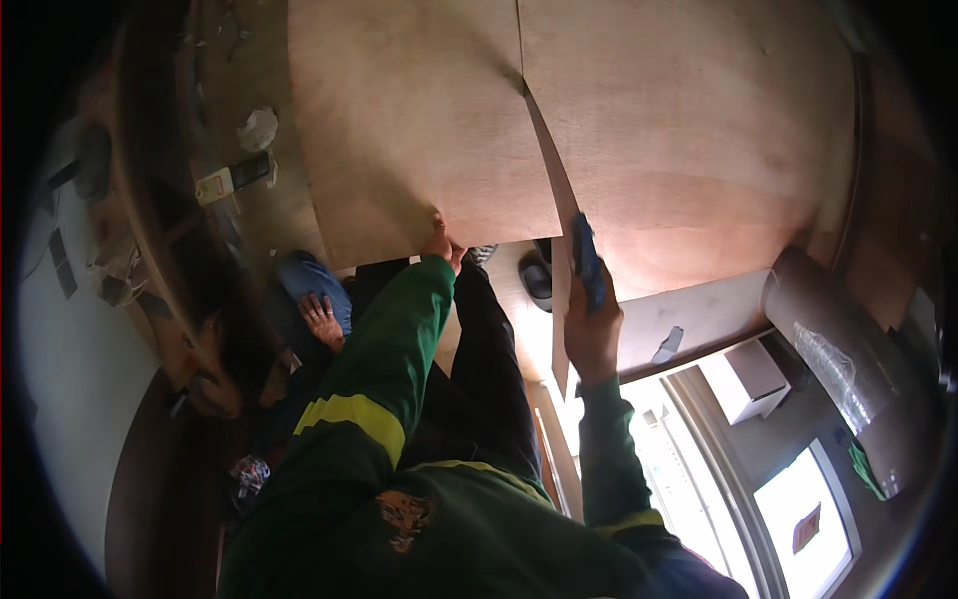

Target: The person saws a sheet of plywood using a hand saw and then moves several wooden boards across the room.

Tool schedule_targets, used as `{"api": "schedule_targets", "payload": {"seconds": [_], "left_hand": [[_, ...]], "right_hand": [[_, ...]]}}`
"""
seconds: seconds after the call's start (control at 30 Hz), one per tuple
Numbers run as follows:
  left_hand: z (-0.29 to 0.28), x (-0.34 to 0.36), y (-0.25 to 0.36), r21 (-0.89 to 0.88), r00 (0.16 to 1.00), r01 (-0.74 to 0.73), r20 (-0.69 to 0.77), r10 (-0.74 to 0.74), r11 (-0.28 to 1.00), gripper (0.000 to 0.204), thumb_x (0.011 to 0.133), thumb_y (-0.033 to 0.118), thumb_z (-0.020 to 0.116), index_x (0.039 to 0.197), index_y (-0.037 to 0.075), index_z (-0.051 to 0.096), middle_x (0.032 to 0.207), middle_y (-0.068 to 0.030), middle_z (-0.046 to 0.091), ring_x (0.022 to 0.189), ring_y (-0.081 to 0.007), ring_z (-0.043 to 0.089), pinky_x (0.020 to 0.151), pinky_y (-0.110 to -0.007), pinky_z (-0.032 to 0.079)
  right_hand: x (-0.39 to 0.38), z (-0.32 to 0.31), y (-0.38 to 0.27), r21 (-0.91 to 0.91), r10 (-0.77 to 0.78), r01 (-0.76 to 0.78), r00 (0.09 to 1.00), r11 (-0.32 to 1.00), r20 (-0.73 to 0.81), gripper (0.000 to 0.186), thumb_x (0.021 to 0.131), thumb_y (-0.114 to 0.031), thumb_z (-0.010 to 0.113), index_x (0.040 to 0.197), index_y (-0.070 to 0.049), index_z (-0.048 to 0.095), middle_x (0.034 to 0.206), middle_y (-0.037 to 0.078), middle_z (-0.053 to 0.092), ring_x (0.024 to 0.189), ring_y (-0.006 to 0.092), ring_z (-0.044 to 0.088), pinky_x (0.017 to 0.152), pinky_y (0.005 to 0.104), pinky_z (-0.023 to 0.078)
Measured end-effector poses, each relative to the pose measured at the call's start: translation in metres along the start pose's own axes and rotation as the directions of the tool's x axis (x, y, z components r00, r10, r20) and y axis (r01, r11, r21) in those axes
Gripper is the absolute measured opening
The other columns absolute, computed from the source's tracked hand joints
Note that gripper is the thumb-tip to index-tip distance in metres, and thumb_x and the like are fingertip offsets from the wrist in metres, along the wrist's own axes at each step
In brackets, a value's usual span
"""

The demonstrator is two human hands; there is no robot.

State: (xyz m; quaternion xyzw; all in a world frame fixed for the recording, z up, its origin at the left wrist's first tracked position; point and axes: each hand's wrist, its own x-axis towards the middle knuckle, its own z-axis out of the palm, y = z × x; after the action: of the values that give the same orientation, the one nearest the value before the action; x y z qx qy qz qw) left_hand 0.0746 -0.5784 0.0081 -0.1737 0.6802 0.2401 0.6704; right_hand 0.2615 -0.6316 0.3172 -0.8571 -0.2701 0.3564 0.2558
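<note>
My left hand [444, 243] grips the lower edge of a left plywood sheet [399, 110], thumb on its face. My right hand [594, 327] is closed around a blue handheld tool [589, 260], held at the left edge of a right plywood sheet [679, 130]. A dark gap runs between the two sheets from their upper part downward, widening toward me; a narrow strip of wood shows there beside the tool. The tool's working end is too unclear to make out.
Another person's hand [321, 321] rests by a blue-clad leg [309, 285] at left. A dark shoe [536, 280] shows below. A phone-like object [249, 170] lies left of the sheets. A wrapped brown roll [828, 349], a white box [743, 379] and a bright window [659, 449] are at right.
</note>
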Motion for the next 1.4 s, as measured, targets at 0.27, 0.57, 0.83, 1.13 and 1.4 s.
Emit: {"api": "schedule_targets", "payload": {"seconds": [0.27, 0.57, 0.83, 1.13, 1.4], "left_hand": [[0.025, 0.002, -0.009, 0.033, 0.998, 0.027, 0.057, -0.029, 0.999, 0.058, 0.094, 0.051, 0.067, 0.134, 0.011, 0.055, 0.126, -0.0084, 0.065, 0.115, -0.0274, 0.065, 0.097, -0.05, 0.058], [0.001, -0.004, 0.001, -0.006, 0.997, -0.027, 0.068, 0.027, 1.0, 0.06, 0.097, 0.05, 0.064, 0.141, 0.01, 0.051, 0.129, -0.009, 0.061, 0.115, -0.0285, 0.063, 0.095, -0.048, 0.059], [0.026, 0.001, -0.004, 0.066, 0.997, 0.002, 0.071, -0.007, 0.998, 0.063, 0.092, 0.052, 0.068, 0.136, 0.01, 0.052, 0.126, -0.0094, 0.063, 0.115, -0.0291, 0.064, 0.098, -0.051, 0.058], [0.006, -0.008, 0.003, 0.038, 0.998, -0.029, 0.055, 0.027, 0.999, 0.06, 0.097, 0.051, 0.064, 0.139, 0.009, 0.051, 0.125, -0.0094, 0.064, 0.109, -0.0277, 0.066, 0.092, -0.047, 0.06], [0.014, 0.007, -0.005, 0.059, 0.994, 0.02, 0.103, -0.026, 0.998, 0.063, 0.095, 0.054, 0.064, 0.14, 0.011, 0.051, 0.134, -0.0087, 0.061, 0.121, -0.0288, 0.061, 0.099, -0.05, 0.058]], "right_hand": [[0.204, 0.08, 0.018, -0.062, -0.327, 0.321, 0.927, 0.945, -0.186, 0.044, 0.099, -0.017, 0.058, 0.139, -0.001, 0.053, 0.104, 0.031, 0.07, 0.095, 0.0496, 0.068, 0.078, 0.0505, 0.056], [-0.014, -0.008, -0.003, -0.04, 0.076, -0.075, 0.997, 0.996, 0.029, 0.047, 0.102, -0.012, 0.057, 0.145, 0.001, 0.046, 0.108, 0.028, 0.072, 0.096, 0.0349, 0.076, 0.077, 0.0387, 0.06], [0.205, 0.085, 0.011, -0.06, -0.258, 0.251, 0.953, 0.966, -0.158, 0.043, 0.099, -0.018, 0.059, 0.137, -0.001, 0.054, 0.103, 0.033, 0.069, 0.095, 0.05, 0.068, 0.082, 0.0498, 0.056], [-0.004, -0.006, 0.008, 0.0, -0.074, 0.074, 0.997, 0.997, -0.033, 0.045, 0.101, -0.013, 0.057, 0.143, 0.0, 0.05, 0.113, 0.026, 0.072, 0.103, 0.0355, 0.074, 0.083, 0.0405, 0.058], [0.203, 0.087, 0.018, -0.097, -0.286, 0.274, 0.947, 0.957, -0.148, 0.044, 0.1, -0.02, 0.057, 0.138, 0.001, 0.053, 0.105, 0.031, 0.07, 0.096, 0.0504, 0.067, 0.081, 0.0506, 0.056]]}}
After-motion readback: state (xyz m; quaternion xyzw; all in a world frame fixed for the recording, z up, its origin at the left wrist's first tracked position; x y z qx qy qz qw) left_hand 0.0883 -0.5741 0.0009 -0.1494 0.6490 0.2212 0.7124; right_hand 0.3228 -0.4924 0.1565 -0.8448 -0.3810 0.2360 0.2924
